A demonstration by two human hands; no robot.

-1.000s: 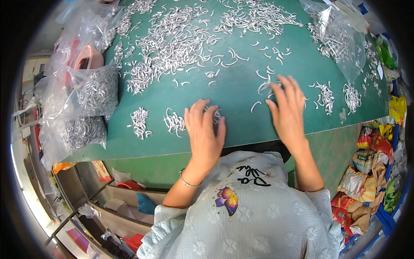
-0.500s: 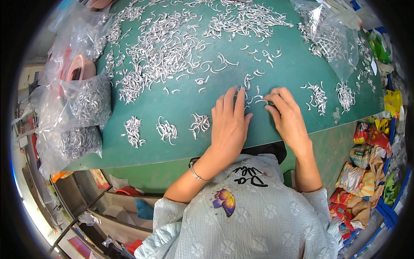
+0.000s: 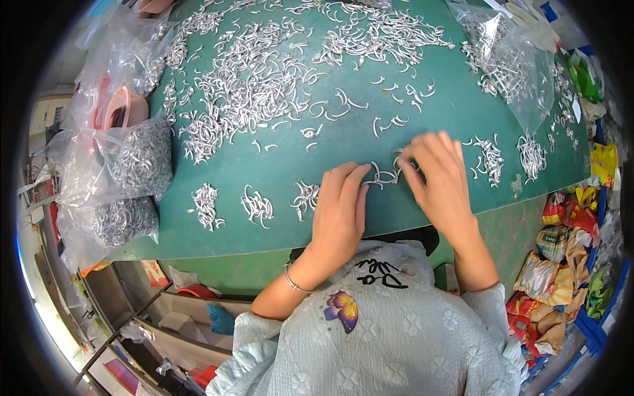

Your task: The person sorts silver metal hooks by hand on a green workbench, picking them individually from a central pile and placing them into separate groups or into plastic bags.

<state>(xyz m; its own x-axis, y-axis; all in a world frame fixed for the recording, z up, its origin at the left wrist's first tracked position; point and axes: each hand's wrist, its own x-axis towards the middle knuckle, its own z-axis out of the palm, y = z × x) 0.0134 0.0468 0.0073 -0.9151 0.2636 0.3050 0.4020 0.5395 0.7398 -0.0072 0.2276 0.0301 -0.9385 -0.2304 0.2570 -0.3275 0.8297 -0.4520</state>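
Note:
Small curved silver-coloured metal pieces [image 3: 383, 176] lie loosely between my hands on the green tabletop [image 3: 264, 168]. Beside them, my left hand [image 3: 340, 208] is open, its fingers stretched out and lying close together with the tips at the edge of these pieces. My right hand [image 3: 436, 175] hovers over their right side with bent fingers; motion blurs the fingertips, so whether a piece is between them cannot be made out. Left of my left hand sits a little pile of the same pieces [image 3: 305, 198], partly covered by that hand.
More little piles stand along the near edge, on the left [image 3: 207, 206] and right [image 3: 490, 160]. A large spread of pieces [image 3: 251, 86] covers the far left. Clear plastic bags of pieces stand at the left [image 3: 142, 155] and far right [image 3: 505, 59]. Colourful packages [image 3: 541, 270] lie beyond the right edge.
My left hand has drawn nearer to me and slightly left. My right hand has shifted a little. The loose pieces between my hands now sit closer to me.

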